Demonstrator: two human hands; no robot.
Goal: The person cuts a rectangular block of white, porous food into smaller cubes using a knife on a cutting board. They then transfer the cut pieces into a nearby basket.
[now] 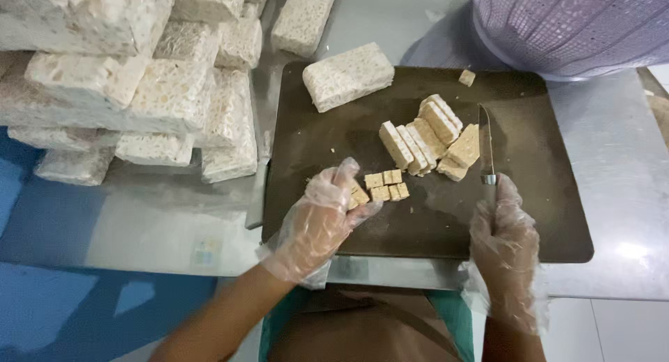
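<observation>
Two gloved hands work over a dark cutting board (425, 222) in the one head view we have, looking straight down. Our left hand (317, 219) is curled around a few small pale tempeh cubes (385, 186), fingers closed loosely on the nearest ones at the board's front middle. Our right hand (503, 243) is clamped around the handle of a knife (486, 142), whose blade points away from us and rests just beside a fan of cut tempeh slices (428, 139). A whole tempeh block (347, 75) lies at the board's far edge, and a stack of wrapped blocks (139, 83) sits to the left on the steel table (613, 167). To do this well, we judge we should keep the left fingertips tucked back from the blade, gather the cubes together, and keep the knife tip down.
</observation>
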